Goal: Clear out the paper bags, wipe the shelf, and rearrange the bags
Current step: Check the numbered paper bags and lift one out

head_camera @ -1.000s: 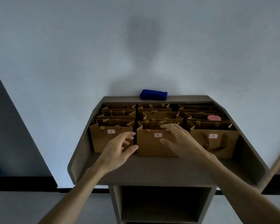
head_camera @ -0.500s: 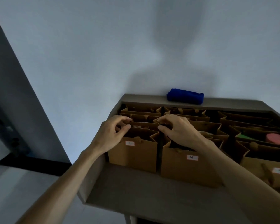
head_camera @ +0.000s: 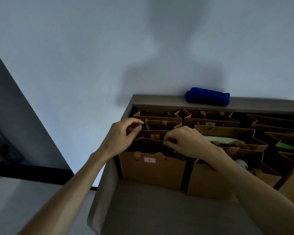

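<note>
Several brown paper bags stand in rows on the grey shelf point(head_camera: 143, 209). The front left bag labelled 1 point(head_camera: 153, 172) stands upright. Right behind it is the bag labelled 2 point(head_camera: 154, 136). My left hand point(head_camera: 124, 136) pinches the left end of bag 2's top edge. My right hand point(head_camera: 185, 141) pinches the right end of that same edge. A rolled blue cloth point(head_camera: 207, 96) lies on the shelf's back ledge.
More bags fill the middle and right columns; some hold green and white items point(head_camera: 222, 139). The shelf's raised left side wall point(head_camera: 105, 189) is beside my left forearm. A white wall rises behind; a dark panel point(head_camera: 15, 124) leans at the left.
The view has moved closer and to the left. Both hands have shifted from bag 1's top back to the edges of bag 2 and pinched them.
</note>
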Action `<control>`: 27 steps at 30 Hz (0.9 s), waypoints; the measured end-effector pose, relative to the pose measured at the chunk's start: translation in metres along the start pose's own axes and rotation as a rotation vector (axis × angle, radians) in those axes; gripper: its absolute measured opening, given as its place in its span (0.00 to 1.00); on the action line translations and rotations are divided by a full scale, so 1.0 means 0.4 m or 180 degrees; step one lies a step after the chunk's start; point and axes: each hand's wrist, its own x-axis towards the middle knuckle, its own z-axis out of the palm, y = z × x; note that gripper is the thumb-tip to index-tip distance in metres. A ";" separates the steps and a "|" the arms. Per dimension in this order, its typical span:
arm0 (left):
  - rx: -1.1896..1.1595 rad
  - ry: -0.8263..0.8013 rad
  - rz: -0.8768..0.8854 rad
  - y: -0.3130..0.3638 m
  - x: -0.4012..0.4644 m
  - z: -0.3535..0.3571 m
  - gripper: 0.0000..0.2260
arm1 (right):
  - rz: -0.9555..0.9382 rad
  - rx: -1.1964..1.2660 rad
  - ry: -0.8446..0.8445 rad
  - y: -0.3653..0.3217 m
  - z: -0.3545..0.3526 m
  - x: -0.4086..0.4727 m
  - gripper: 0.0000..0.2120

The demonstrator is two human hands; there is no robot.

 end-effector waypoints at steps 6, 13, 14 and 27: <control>-0.0354 0.0449 -0.0148 0.004 -0.007 -0.013 0.09 | -0.0656 0.0142 0.0242 -0.034 -0.008 -0.072 0.15; -0.0436 0.0512 -0.0261 0.001 -0.022 -0.006 0.09 | -0.1156 0.0159 0.0233 -0.063 -0.011 -0.104 0.16; -0.0428 0.0498 -0.0266 0.001 -0.023 -0.005 0.09 | -0.1143 0.0163 0.0212 -0.062 -0.011 -0.103 0.17; -0.0361 0.0398 -0.0240 0.001 0.026 0.009 0.08 | -0.0257 0.0292 0.0115 0.039 -0.043 0.015 0.11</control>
